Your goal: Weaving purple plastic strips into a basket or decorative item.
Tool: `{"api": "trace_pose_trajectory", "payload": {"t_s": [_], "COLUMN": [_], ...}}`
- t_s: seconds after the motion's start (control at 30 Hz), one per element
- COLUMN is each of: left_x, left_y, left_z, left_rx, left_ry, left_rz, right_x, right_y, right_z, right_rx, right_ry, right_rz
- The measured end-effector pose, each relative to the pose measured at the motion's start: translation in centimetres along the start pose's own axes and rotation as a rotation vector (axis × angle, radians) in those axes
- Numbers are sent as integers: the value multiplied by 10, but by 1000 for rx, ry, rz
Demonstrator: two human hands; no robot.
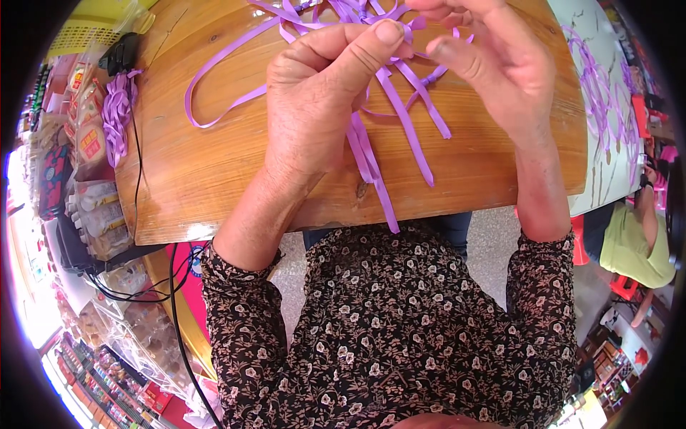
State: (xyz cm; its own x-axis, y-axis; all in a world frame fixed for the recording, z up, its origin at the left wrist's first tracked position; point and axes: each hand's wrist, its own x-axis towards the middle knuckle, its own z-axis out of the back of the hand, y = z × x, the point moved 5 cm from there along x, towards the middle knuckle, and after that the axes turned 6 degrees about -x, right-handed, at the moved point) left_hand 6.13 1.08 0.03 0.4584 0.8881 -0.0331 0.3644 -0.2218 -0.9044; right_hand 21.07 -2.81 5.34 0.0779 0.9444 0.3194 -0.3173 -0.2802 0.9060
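Flat purple ribbons spread over the far middle of the wooden table, with several cut ends pointing toward me and one long loop curving off to the left. Thumb and bent fingers of my left hand are closed in a pinch on a purple ribbon above the pile. Just to its right, my right hand is raised with thumb and fingers apart, and nothing shows between them. A small knot sits in a ribbon between the hands. The part pinched by my left hand is mostly hidden.
A bundle of purple ribbon hangs at the table's left edge by a black cable. Packaged goods and a yellow basket stand at left. More ribbons lie on a white table at right, where another person sits.
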Motion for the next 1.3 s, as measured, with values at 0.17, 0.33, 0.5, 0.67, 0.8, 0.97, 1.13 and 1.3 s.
{"api": "trace_pose_trajectory", "payload": {"t_s": [0.17, 0.33, 0.5, 0.67, 0.8, 0.97, 1.13, 1.3], "left_x": [0, -1, -2, -1, -2, -3, -2, -1], "left_y": [1, 1, 0, 1, 0, -3, -3, -3], "left_z": [-7, -7, -8, -9, -10, -9, -4, -8], "left_rx": [83, 146, 215, 226, 225, 204, 225, 214], "left_ry": [16, 26, 39, 8, -27, -41, -18, -19], "left_rz": [-118, -128, -177, -192, -215, -213, -213, -223], "right_x": [-3, -3, -3, -3, -5, -4, -1, -4], "right_y": [17, 12, 14, 1, 10, 12, 17, 17], "right_z": [-3, -1, 1, 0, 0, -2, -7, 1], "right_rx": [-389, -402, -347, -232, -265, -299, -70, -305], "right_ry": [96, 96, 105, 103, 126, 113, 53, 85], "right_rz": [422, 426, 401, 396, 199, 217, 707, 199]}}
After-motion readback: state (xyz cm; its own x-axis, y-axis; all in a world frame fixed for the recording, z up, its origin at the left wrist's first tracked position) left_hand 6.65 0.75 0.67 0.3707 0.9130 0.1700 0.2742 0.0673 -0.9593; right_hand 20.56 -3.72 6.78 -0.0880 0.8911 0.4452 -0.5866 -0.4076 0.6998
